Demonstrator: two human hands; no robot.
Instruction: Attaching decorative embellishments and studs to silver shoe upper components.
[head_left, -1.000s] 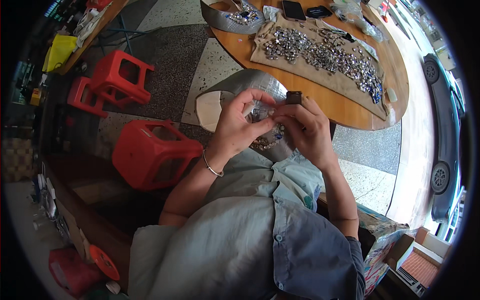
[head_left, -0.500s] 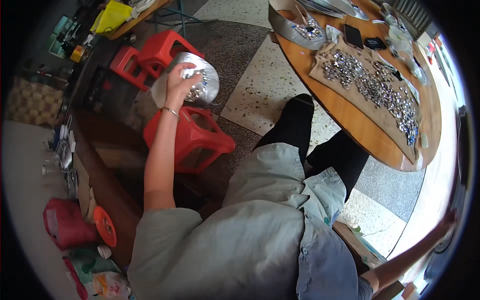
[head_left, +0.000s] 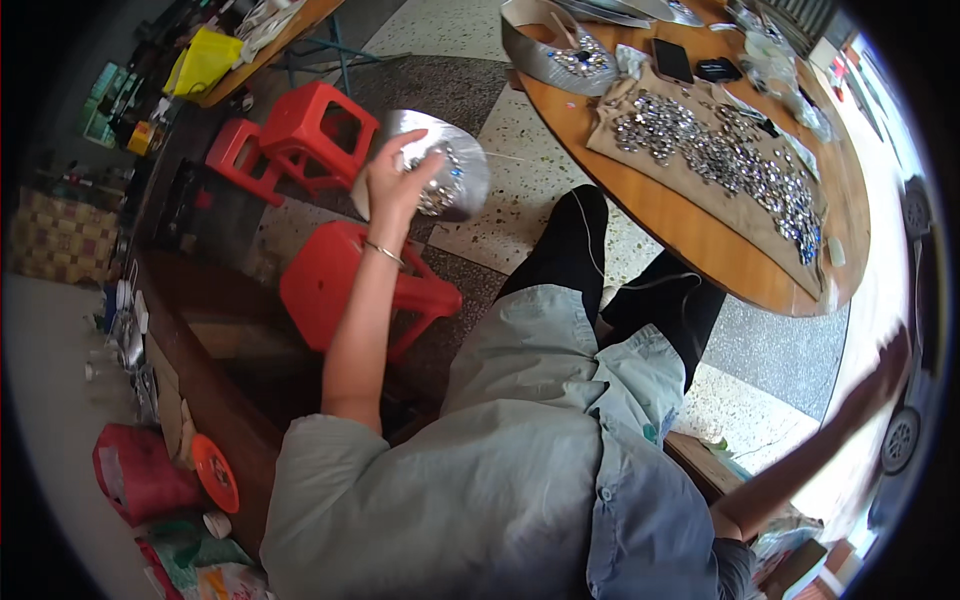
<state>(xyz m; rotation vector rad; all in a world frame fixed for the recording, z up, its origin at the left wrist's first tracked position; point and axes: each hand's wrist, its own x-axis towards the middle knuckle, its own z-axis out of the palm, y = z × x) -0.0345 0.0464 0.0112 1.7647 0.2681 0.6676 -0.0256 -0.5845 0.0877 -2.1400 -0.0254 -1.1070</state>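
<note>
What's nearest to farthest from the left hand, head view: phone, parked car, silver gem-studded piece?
1. Silver gem-studded piece: in the left hand.
2. Phone: to its right, on the table.
3. Parked car: far right edge.

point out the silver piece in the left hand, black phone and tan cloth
silver piece [head_left: 475, 175], head view, bare right side
black phone [head_left: 672, 61], head view, screen
tan cloth [head_left: 703, 199], head view, bare lower strip

- Two hands: left hand [head_left: 398, 188], right hand [head_left: 893, 366]
- Three red stools [head_left: 318, 285]
- Two clearly visible silver stone-set pieces [head_left: 472, 165]
- Further silver pieces [head_left: 645, 8], cut off, uncountable
- One round wooden desk [head_left: 670, 228]
- One brown cloth [head_left: 700, 202]
- Loose stones [head_left: 725, 165], too many to count
- One phone [head_left: 672, 61]
- One bracelet [head_left: 385, 254]
- One orange disc [head_left: 214, 473]
</note>
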